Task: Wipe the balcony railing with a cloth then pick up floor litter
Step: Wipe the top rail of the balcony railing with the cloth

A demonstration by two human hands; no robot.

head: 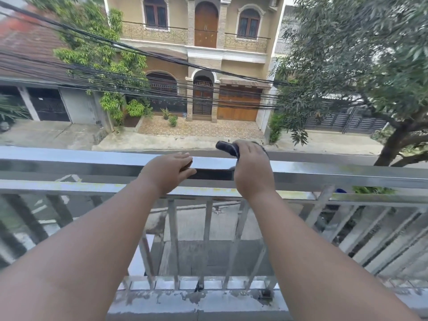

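Observation:
A shiny metal balcony railing (69,162) runs across the view at chest height, with a second rail and slanted balusters below it. My left hand (170,172) rests on the top rail, fingers over the top and thumb on its near face. Just to its right, my right hand (251,167) grips a dark cloth (227,148) and holds it on the top rail. A fold of the cloth sticks out past my fingers on the far side. Most of the cloth is hidden under my hand. No floor litter is visible.
A grey concrete ledge (185,300) with peeling paint runs along the railing's foot. Beyond the rail lie a street, a bundle of black cables (162,89), a beige house and a tree (370,66) at the right.

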